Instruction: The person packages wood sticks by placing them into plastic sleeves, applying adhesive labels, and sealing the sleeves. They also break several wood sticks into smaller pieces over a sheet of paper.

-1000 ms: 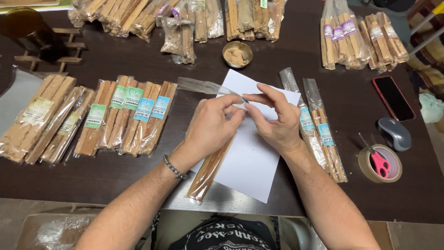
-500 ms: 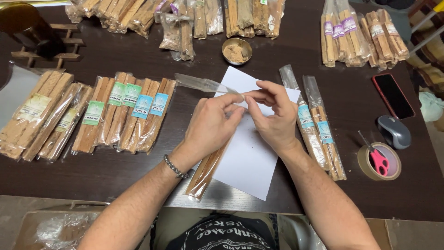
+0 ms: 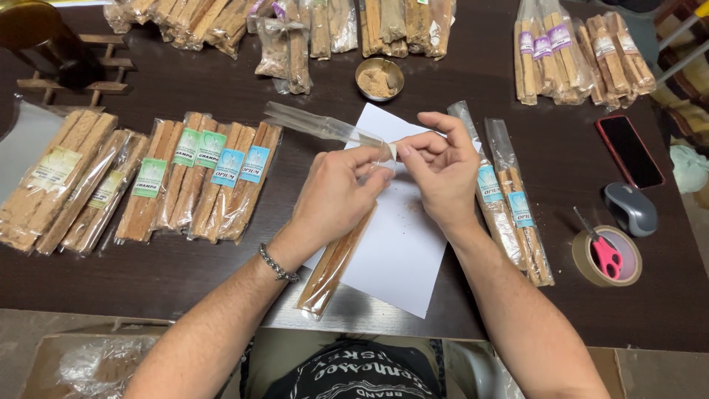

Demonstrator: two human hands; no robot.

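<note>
**Sleeve pinched at mid-length, both hands meeting over the white sheet**

We note one long clear plastic sleeve [image 3: 334,244] running slantwise across the middle of the table [image 3: 185,273]. Its long axis goes from the near end, low and just left of centre, up and away to the far left, where the empty flattened mouth [image 3: 310,124] sticks out beyond the knuckles. The filled near part lies partly on a white sheet of paper [image 3: 402,251], partly over the table's near edge.

Left hand [image 3: 336,196]: closed over the sleeve from above, fingers curled, thumb and forefinger meeting at the sleeve just where the sticks stop. Right hand [image 3: 442,174]: closed narrow, fingertips pinching the same spot from the other side. We see a small pale bit between the two pinches; we cannot tell what it is. The two hands touch or nearly touch there. Both are on the sleeve, so neither is nearer; the left covers more of its length.

Look of the thing: thin, glossy, see-through film, crinkled at the empty end; inside, light brown sticks lying lengthwise, packed side by side.

Around it: a row of filled sleeves with green and blue labels [image 3: 196,177] well to the left, two labelled ones [image 3: 509,199] just right of the right hand, a small metal bowl [image 3: 379,77] of brown powder beyond the sheet.
</note>
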